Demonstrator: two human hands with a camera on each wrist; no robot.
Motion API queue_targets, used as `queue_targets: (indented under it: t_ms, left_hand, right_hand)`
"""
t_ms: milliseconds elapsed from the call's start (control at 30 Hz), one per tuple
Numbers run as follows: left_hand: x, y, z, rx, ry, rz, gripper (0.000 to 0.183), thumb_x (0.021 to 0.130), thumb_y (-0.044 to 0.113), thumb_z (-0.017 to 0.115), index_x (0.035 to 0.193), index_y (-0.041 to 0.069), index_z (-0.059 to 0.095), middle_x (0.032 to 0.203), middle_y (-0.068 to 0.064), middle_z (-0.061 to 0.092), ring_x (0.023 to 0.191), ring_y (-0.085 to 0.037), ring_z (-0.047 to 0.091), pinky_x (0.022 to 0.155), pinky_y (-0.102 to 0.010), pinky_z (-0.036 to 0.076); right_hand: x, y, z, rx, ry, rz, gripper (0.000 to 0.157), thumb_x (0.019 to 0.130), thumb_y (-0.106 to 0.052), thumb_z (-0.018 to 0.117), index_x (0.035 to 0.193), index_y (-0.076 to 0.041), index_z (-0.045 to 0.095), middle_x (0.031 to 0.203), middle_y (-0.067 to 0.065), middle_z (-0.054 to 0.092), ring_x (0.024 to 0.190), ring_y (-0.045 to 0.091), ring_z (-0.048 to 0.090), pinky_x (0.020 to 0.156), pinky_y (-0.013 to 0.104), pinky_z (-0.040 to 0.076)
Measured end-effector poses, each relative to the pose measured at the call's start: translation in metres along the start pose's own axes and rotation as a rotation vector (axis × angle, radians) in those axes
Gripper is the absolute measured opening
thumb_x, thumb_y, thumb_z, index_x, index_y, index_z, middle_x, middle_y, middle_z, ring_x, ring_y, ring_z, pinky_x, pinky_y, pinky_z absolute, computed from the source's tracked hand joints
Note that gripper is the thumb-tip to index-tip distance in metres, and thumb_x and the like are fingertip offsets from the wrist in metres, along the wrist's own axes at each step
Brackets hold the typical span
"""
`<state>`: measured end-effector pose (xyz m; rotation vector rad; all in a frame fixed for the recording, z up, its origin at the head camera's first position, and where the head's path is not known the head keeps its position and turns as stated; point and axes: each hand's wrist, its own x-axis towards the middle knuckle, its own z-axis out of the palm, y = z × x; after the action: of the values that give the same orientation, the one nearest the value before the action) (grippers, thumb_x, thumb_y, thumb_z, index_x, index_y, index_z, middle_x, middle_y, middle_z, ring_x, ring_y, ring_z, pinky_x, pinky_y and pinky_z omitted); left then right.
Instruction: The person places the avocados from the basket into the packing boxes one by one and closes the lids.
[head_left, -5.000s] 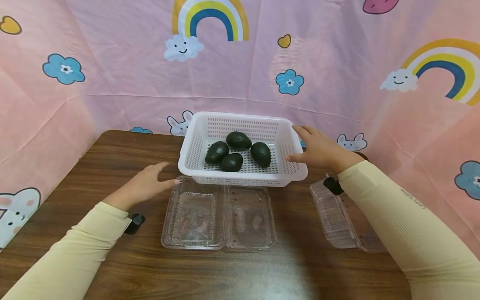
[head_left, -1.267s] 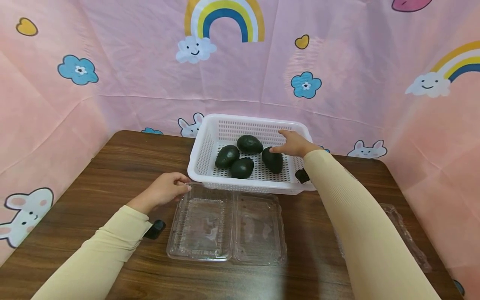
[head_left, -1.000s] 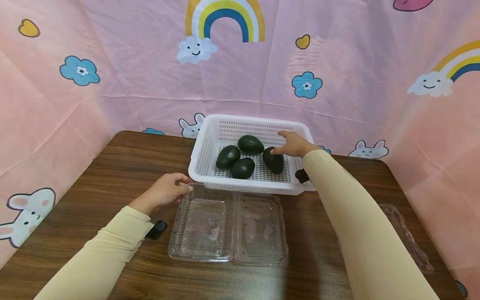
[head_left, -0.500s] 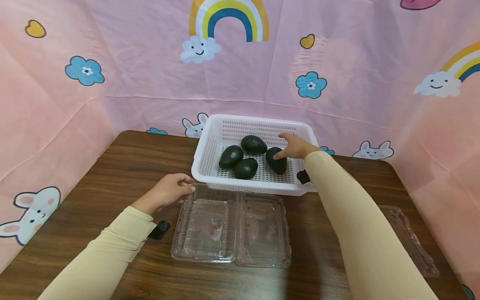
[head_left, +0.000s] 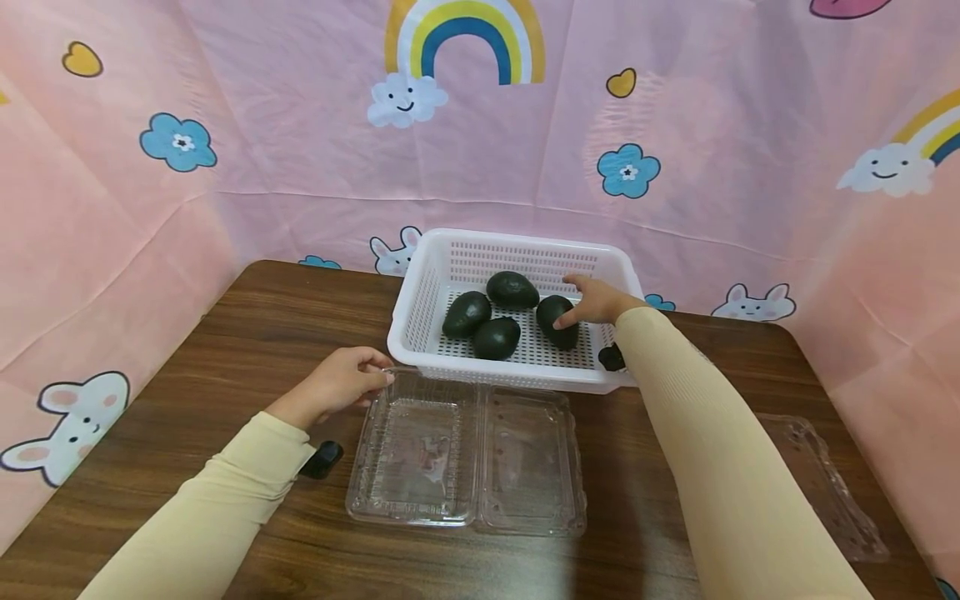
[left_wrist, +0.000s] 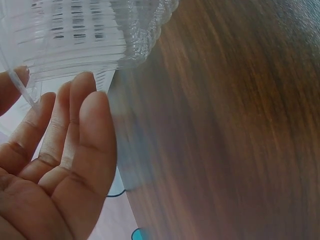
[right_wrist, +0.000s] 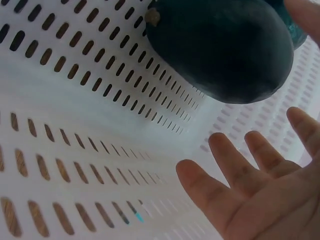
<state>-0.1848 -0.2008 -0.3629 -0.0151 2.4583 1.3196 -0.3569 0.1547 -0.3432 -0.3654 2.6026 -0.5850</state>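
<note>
My left hand (head_left: pixel 341 385) pinches the back left corner of a clear plastic clamshell (head_left: pixel 431 450), which lies opened flat on the table. In the left wrist view, the clamshell's rim (left_wrist: pixel 22 87) passes between thumb and fingers. My right hand (head_left: pixel 596 302) reaches into a white perforated basket (head_left: pixel 517 374), its fingers spread beside the rightmost dark green avocado (head_left: pixel 553 312). The thumb overlaps that avocado in the head view. Seen from the right wrist, the fingers (right_wrist: pixel 225 155) are extended, apart from the avocado (right_wrist: pixel 225 45). Several avocados lie on the basket floor, one at the back (head_left: pixel 512 290).
A second clear plastic container (head_left: pixel 825 483) lies at the right of the brown wooden table (head_left: pixel 300 308), partly hidden behind my right sleeve (head_left: pixel 705 425). Patterned pink cloth (head_left: pixel 517 150) hangs behind and at both sides of the table.
Since the oldest frame, my left hand has come to the clamshell's corner and gripped it. My right hand has moved from the basket's right rim to the rightmost avocado; its thumb has since dipped slightly.
</note>
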Motion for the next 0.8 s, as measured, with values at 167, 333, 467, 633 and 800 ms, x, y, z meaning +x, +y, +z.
queue_targets:
  t_ms: [167, 333, 467, 633, 800]
  left_hand:
    - [0.0, 0.0, 0.001, -0.004, 0.0, 0.002, 0.038, 0.097, 0.015, 0.058, 0.126, -0.008, 0.053, 0.109, -0.021, 0.064, 0.083, -0.019, 0.063, 0.074, -0.037, 0.056]
    - [0.002, 0.0, 0.001, -0.014, 0.003, -0.001, 0.036, 0.097, 0.015, 0.058, 0.126, -0.007, 0.054, 0.11, -0.02, 0.064, 0.082, -0.017, 0.062, 0.075, -0.037, 0.056]
    - [0.003, 0.0, 0.002, -0.014, 0.004, -0.001, 0.037, 0.097, 0.015, 0.058, 0.126, -0.007, 0.054, 0.109, -0.02, 0.064, 0.081, -0.017, 0.062, 0.074, -0.037, 0.056]
    - [0.003, -0.001, 0.001, -0.009, 0.008, -0.007, 0.037, 0.096, 0.015, 0.058, 0.126, -0.007, 0.054, 0.107, -0.019, 0.065, 0.08, -0.016, 0.062, 0.074, -0.036, 0.056]
    - [0.004, -0.002, 0.001, -0.011, 0.009, -0.013, 0.038, 0.096, 0.016, 0.059, 0.126, -0.007, 0.054, 0.105, -0.018, 0.066, 0.08, -0.016, 0.062, 0.073, -0.036, 0.056]
  right_hand:
    - [0.003, 0.004, 0.003, 0.046, -0.026, 0.021, 0.097, 0.081, -0.028, 0.077, 0.154, -0.01, 0.017, 0.156, 0.024, 0.02, 0.142, 0.041, 0.022, 0.111, 0.056, 0.027]
    - [0.004, 0.009, 0.005, 0.085, -0.053, -0.001, 0.097, 0.082, -0.023, 0.076, 0.155, -0.007, 0.014, 0.154, 0.029, 0.02, 0.14, 0.043, 0.024, 0.108, 0.056, 0.032]
    - [0.004, 0.011, 0.006, 0.123, -0.084, 0.003, 0.096, 0.083, -0.019, 0.075, 0.155, -0.007, 0.012, 0.154, 0.03, 0.018, 0.138, 0.044, 0.028, 0.104, 0.056, 0.037]
    - [0.006, 0.012, 0.008, 0.161, -0.116, 0.001, 0.095, 0.084, -0.017, 0.074, 0.155, -0.008, 0.01, 0.153, 0.031, 0.017, 0.137, 0.045, 0.028, 0.1, 0.056, 0.04]
    - [0.008, 0.01, 0.008, 0.159, -0.132, 0.003, 0.094, 0.085, -0.018, 0.072, 0.155, -0.01, 0.011, 0.152, 0.03, 0.021, 0.135, 0.043, 0.033, 0.099, 0.056, 0.041]
